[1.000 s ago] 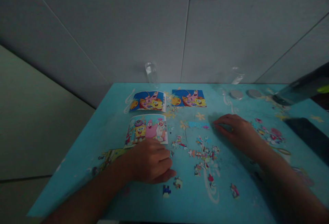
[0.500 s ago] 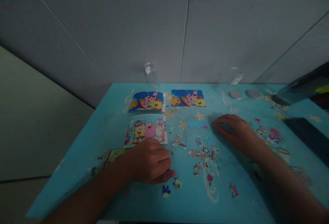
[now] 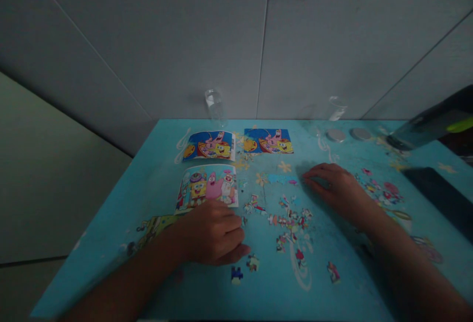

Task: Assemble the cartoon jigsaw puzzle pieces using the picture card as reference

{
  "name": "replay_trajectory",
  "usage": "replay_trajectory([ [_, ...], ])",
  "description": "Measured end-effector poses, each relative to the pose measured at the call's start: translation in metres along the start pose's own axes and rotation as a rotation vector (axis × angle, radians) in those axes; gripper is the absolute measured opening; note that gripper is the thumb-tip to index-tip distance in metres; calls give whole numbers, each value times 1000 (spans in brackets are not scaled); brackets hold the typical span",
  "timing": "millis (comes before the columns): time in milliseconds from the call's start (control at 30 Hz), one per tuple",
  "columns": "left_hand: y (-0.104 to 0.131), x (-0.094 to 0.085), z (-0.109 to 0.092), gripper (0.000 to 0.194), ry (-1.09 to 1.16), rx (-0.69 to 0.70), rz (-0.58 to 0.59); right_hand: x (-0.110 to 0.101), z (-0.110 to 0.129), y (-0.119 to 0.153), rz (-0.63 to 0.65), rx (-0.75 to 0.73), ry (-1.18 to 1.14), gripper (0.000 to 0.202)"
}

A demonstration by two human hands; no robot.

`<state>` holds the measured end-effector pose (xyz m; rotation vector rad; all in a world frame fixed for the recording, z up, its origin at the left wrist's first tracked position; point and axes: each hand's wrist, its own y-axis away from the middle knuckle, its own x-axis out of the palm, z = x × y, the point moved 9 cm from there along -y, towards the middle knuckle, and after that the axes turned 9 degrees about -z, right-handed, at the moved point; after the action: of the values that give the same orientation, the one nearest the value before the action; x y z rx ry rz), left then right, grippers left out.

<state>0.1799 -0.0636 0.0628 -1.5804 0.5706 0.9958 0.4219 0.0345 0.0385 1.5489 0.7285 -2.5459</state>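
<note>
My left hand (image 3: 218, 233) rests on the table, fingers curled together, just below a picture card of cartoon figures (image 3: 209, 186); whether anything is under its fingers is hidden. My right hand (image 3: 330, 184) has its thumb and fingertips close together at the right end of a short light-blue joined strip (image 3: 283, 179); what they hold, if anything, is too small to tell. Between the hands lies a scatter of loose puzzle pieces (image 3: 290, 221). A dark blue piece (image 3: 236, 275) and a pale piece (image 3: 253, 263) are near my left hand. A reddish piece (image 3: 333, 272) lies apart, lower right.
Behind are a blue card (image 3: 210, 145), a completed-looking blue picture (image 3: 268, 141), clear containers (image 3: 216, 106) (image 3: 336, 109) and two round lids (image 3: 335, 135) (image 3: 360, 134). At right stand a bottle (image 3: 424, 127) and a dark flat object (image 3: 439, 196). More pieces (image 3: 388, 194) lie beyond my right forearm.
The whole view has shifted slightly, so everything sits a little further left. Both hands keep nearly the same pose and place on the table.
</note>
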Motion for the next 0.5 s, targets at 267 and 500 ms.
replay_trajectory([
  [267,0,0,0,40,10,8,-8,-21,-11,1,-166,135,45,25],
  [500,0,1,0,38,15,8,5,-27,-19,3,-228,225,70,27],
])
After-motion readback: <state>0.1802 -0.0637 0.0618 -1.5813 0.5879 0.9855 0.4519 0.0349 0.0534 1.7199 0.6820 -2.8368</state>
